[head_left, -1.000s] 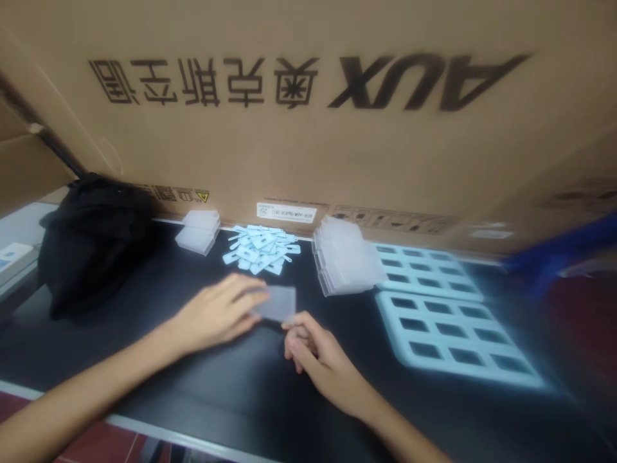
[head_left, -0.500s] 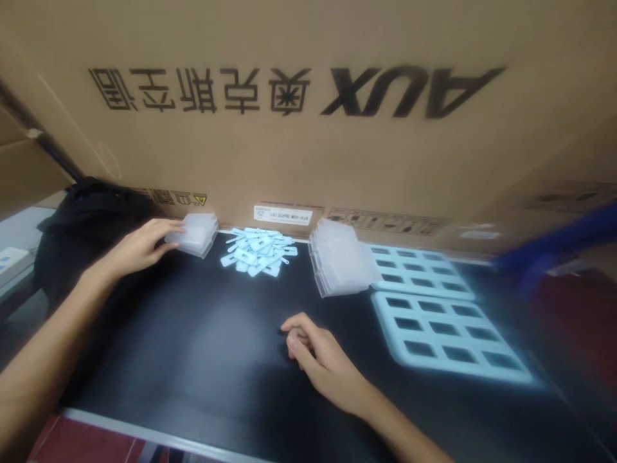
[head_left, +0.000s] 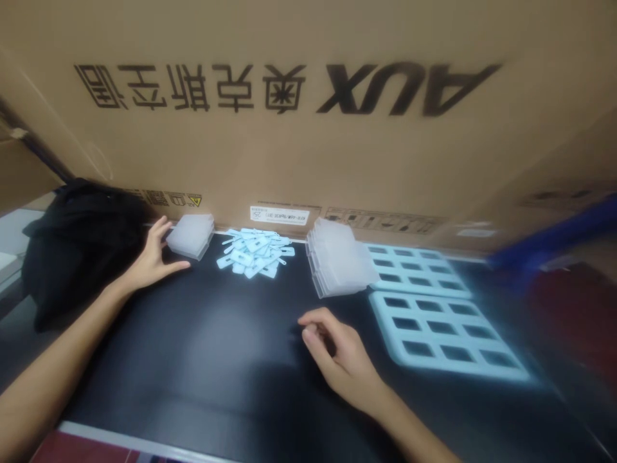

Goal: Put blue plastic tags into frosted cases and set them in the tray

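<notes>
The left hand (head_left: 152,257) is resting at about ten o'clock on the black tabletop (head_left: 216,347), its fingers spread apart and empty, fingertips just beside the small stack of frosted plastic cases (head_left: 191,235) without gripping it. The right hand (head_left: 337,357) is lying near the centre, toward five o'clock, its grip loosely curled together; whether anything small is pinched inside it cannot be told. A loose heap of pale blue tabs (head_left: 254,252) is sitting at twelve o'clock, just right of the small stack, and a taller, leaning stack of clear cases (head_left: 337,265) is standing at one o'clock, touching the nearer edge of two pale blue trays (head_left: 436,321) at two to three o'clock. Every tray pocket in view is looking unfilled, and the tab heap is looking large, so the work is seeming early, with most pieces still waiting. A black bag (head_left: 80,238) is slumping at nine o'clock, and a large cardboard box (head_left: 308,128) is walling off the far side.
</notes>
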{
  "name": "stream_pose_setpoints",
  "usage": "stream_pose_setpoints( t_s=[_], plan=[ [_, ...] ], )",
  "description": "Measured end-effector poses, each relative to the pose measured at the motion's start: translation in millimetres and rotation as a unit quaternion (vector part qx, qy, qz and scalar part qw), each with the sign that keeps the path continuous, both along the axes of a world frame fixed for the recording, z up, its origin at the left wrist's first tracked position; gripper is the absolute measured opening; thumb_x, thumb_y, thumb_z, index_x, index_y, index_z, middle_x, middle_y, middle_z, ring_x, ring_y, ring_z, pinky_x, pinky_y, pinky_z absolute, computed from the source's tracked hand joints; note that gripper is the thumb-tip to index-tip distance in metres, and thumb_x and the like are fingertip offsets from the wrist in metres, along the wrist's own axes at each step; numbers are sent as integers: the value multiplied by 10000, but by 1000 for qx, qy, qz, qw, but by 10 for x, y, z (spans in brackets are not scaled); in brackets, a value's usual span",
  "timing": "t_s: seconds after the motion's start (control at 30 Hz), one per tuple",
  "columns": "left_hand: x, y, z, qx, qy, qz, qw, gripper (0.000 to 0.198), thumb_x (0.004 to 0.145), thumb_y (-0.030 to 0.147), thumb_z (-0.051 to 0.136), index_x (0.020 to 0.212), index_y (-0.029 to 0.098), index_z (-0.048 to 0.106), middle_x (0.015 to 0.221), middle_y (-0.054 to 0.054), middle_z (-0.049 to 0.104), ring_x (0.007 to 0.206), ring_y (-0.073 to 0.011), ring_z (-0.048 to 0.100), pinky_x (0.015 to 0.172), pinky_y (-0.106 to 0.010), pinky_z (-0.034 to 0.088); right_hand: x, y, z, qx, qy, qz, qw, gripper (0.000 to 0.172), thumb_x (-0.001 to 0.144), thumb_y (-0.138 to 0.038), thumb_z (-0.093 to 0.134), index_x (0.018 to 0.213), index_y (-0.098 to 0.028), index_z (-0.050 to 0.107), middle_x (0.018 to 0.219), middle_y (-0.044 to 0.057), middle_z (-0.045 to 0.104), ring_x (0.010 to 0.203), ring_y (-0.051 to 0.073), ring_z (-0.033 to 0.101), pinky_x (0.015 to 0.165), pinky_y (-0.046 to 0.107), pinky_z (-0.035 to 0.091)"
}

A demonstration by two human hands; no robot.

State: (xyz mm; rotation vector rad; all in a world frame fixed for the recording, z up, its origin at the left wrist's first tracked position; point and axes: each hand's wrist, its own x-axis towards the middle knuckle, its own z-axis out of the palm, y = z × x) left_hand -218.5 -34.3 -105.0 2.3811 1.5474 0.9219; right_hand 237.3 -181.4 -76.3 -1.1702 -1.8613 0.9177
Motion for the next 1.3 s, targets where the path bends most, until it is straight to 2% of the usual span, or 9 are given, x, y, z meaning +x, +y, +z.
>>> stream_pose_setpoints(
  t_s=[0.13, 0.2, 0.27, 0.37, 0.5, 0.73, 1.03, 1.2, 1.3],
  plan=[
    [-17, 39, -54, 6, 5, 3, 1000, 1129, 809, 669, 806, 1641, 240, 176, 1747, -255, 75, 1631, -463, 149, 1190, -664, 441, 215, 101, 19, 156, -24, -106, 982, 85, 1013, -300, 539, 1056, -252, 594, 782, 1, 619, 656, 157, 601, 639, 288, 512],
    [-10, 42, -60, 11, 12, 3, 1000, 1120, 813, 674, 800, 1642, 239, 187, 1748, -255, 86, 1629, -472, 148, 1180, -672, 450, 368, 201, 18, 214, -62, -165, 961, 139, 994, -320, 592, 1115, -252, 592, 901, 40, 640, 780, 193, 640, 726, 333, 551],
    [-2, 39, -61, 13, 17, 4, 1000, 1107, 821, 671, 795, 1643, 238, 192, 1751, -254, 90, 1631, -469, 144, 1176, -666, 457, 536, 319, 2, 247, -111, -206, 940, 344, 959, -412, 660, 1239, -234, 570, 1125, 122, 642, 1030, 269, 659, 868, 419, 574],
    [4, 41, -61, 17, 25, 3, 1000, 1096, 833, 655, 793, 1648, 240, 189, 1755, -251, 92, 1636, -452, 141, 1177, -643, 466, 779, 481, -50, 259, -176, -229, 921, 740, 897, -602, 704, 1456, -183, 460, 1455, 239, 503, 1385, 387, 513, 1081, 566, 500],
    [9, 55, -59, 22, 43, 2, 999, 1091, 840, 649, 789, 1658, 249, 188, 1760, -243, 104, 1632, -451, 165, 1224, -668, 391, 1028, 609, -137, 213, -242, -218, 921, 1065, 839, -770, 674, 1614, -150, 288, 1657, 277, 309, 1559, 438, 322, 1207, 624, 381],
    [29, 46, -56, 15, 54, 5, 998, 1071, 857, 648, 772, 1663, 246, 191, 1764, -239, 96, 1632, -444, 176, 1247, -678, 344, 1160, 743, -242, 114, -279, -170, 938, 1213, 803, -802, 693, 1673, -137, 171, 1722, 277, 227, 1591, 440, 275, 1232, 587, 380],
    [16, 62, -81, 18, 56, 4, 998, 1065, 841, 640, 790, 1657, 282, 206, 1760, -222, 145, 1619, -447, 226, 1247, -690, 340, 1049, 852, -220, 119, -255, -162, 946, 1155, 803, -810, 674, 1645, -167, 214, 1607, 262, 444, 1419, 442, 538, 1116, 563, 510],
    [24, 59, -77, 14, 61, 4, 998, 1051, 853, 638, 779, 1657, 279, 204, 1761, -221, 145, 1623, -435, 225, 1262, -680, 322, 1042, 865, -204, 139, -259, -155, 943, 1082, 827, -796, 654, 1621, -175, 260, 1571, 255, 485, 1369, 430, 583, 1069, 552, 540],
    [33, 55, -72, 13, 64, 4, 998, 1040, 862, 640, 768, 1654, 269, 205, 1760, -220, 152, 1621, -432, 234, 1272, -675, 307, 1044, 863, -219, 134, -252, -156, 946, 1108, 822, -803, 654, 1627, -171, 229, 1579, 262, 469, 1388, 432, 568, 1074, 554, 538]
  ],
)
